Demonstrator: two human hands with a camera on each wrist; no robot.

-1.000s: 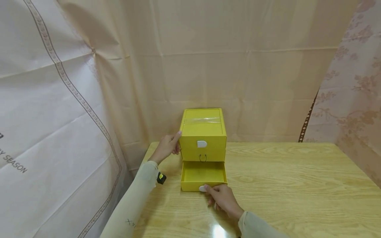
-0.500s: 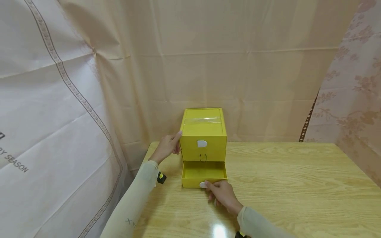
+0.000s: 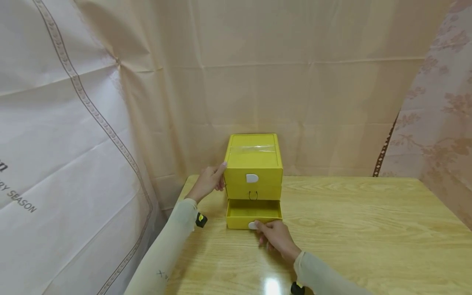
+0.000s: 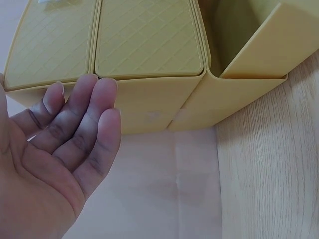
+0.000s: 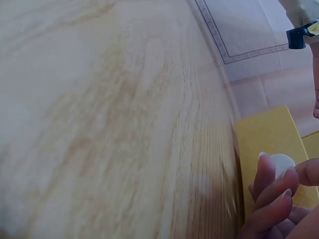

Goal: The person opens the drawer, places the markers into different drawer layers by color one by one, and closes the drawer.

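Note:
A yellow drawer cabinet (image 3: 254, 157) stands on the table, its bottom drawer (image 3: 236, 223) pulled partly out and its inside bare. My left hand (image 3: 208, 181) rests at the cabinet's left side, thumb on the front edge. In the left wrist view, loosely bent fingers (image 4: 102, 132) lie against the side wall. My right hand (image 3: 278, 237) pinches the white handle (image 3: 252, 225) on the bottom drawer's front. That handle (image 5: 282, 162) is partly covered by thumb and fingers in the right wrist view. Another white handle (image 3: 252, 178) marks the top drawer, and a thin dark loop (image 3: 253, 199) hangs below it.
Clear tape (image 3: 254, 148) crosses the cabinet top. The wood-grain table (image 3: 354, 229) extends to the right. Behind the cabinet hangs a beige curtain (image 3: 258, 90), and a white printed cloth (image 3: 55, 164) hangs at the left.
The bottom drawer has slid some way back into the cabinet, with my right hand moving along on its handle. My left hand keeps its place at the cabinet's side.

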